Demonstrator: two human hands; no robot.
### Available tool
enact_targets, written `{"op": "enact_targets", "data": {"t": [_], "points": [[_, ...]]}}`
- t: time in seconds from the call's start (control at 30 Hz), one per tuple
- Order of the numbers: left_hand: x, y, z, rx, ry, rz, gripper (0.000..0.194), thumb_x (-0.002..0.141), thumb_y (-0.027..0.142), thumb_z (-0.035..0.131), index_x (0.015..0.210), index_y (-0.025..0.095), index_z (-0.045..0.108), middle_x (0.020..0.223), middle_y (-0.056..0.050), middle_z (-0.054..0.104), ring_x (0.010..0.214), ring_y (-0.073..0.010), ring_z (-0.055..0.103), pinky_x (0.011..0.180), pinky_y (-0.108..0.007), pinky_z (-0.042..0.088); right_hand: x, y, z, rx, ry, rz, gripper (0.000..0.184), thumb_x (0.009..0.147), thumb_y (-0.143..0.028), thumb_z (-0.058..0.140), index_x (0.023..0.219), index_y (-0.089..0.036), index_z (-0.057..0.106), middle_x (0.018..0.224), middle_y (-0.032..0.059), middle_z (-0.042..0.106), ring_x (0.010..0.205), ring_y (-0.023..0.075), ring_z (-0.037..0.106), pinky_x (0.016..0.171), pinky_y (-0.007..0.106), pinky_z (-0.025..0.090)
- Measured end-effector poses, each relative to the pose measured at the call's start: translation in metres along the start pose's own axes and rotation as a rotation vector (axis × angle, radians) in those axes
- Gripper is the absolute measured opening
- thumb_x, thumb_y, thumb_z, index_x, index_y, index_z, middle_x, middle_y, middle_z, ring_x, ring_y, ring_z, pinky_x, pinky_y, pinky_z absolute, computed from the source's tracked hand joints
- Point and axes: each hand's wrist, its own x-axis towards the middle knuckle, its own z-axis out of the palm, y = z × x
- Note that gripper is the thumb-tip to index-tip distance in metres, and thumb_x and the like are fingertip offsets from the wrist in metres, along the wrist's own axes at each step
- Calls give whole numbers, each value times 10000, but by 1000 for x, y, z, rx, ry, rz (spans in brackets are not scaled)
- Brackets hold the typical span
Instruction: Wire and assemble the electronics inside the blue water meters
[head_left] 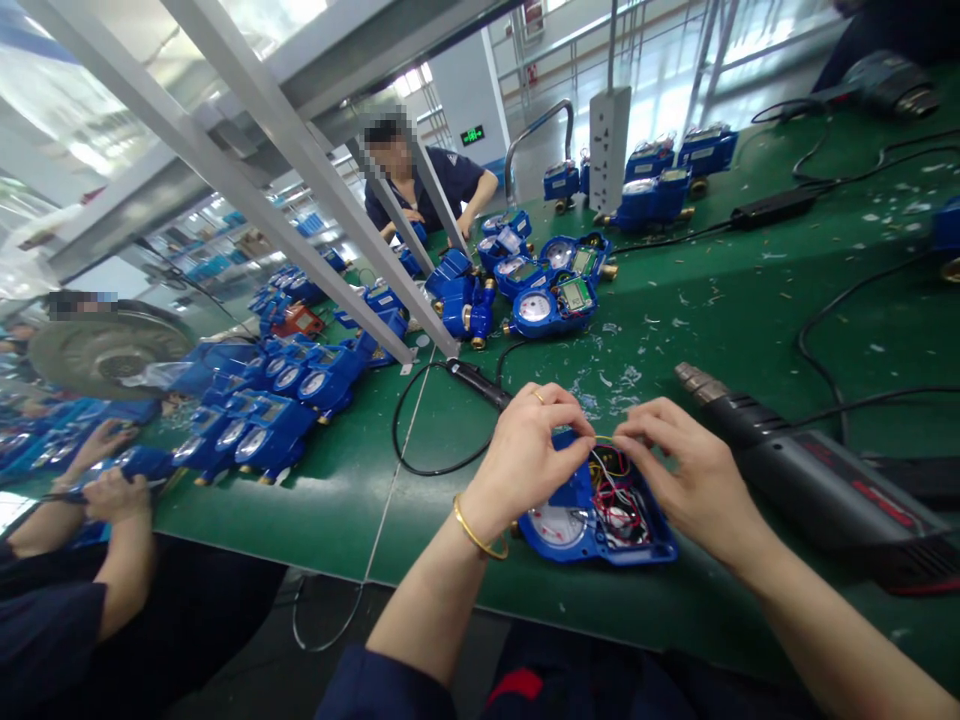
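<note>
A: What do the hands have?

B: The left hand (529, 450), right of centre, has thumb and forefinger pinched together. The right hand (679, 470) pinches likewise; a thin wire (604, 438), yellowish green, spans their fingertips.

A: Below them?

B: A blue meter (661, 550), lower right of centre, lies on the green table (435, 530), its compartment open on bunched wires (624, 500).

A: How would they handle?

B: The wire looks light, limp and easily broken at its joints; I'd hold it by the insulation. The meter seems stiff and fairly heavy: grip the outer casing, clear of the dial (556, 525).

A: Farther out?

B: A heat gun (832, 480) at right, other meters (555, 300) upper centre, a co-worker (457, 185) beyond.
</note>
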Motion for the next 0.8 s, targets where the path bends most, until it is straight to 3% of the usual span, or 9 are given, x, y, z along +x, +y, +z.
{"op": "enact_targets", "data": {"t": [0.13,0.23,0.33,0.57,0.7,0.8], "points": [[-3,-1,2,-34,-42,-71,78,824,169,666,756,207,655,864,-9,703,879,-181,621,822,-311,470,-1,-1,-3,-198,-67,-45,107,924,-233,554,883,-178,636,868,57,605,822,175,554,730,311,464],[-5,-1,3,-48,-53,-78,80,826,179,670,753,203,654,846,-13,704,867,-183,626,813,-315,470,3,-8,-3,-91,-81,-79,90,930,-207,547,927,-181,634,875,43,627,798,142,594,728,273,487],[-6,-1,2,-127,-37,-81,98,827,189,667,731,195,647,821,-19,698,846,-180,623,802,-313,474,5,-13,0,-13,-102,-93,140,927,-144,524,835,-183,622,788,13,625,706,108,599,662,232,480],[-8,-14,1,-367,111,-305,140,882,268,593,795,167,636,794,-13,679,762,-138,609,721,-253,477,-4,-15,5,34,-12,-104,162,932,-118,509,820,-174,612,771,20,615,697,99,598,657,212,482],[-10,-18,4,-335,157,-303,247,868,336,634,689,168,602,705,7,640,683,-123,567,688,-250,463,-3,-15,4,58,-12,-110,150,922,-110,521,826,-173,618,765,18,617,698,100,604,654,210,496],[-10,-15,2,-356,137,-227,182,833,266,679,685,168,641,845,-25,689,826,-145,623,813,-277,483,-2,-14,3,55,-6,-136,132,916,-101,531,843,-170,617,775,21,617,707,98,609,662,202,500]]}}
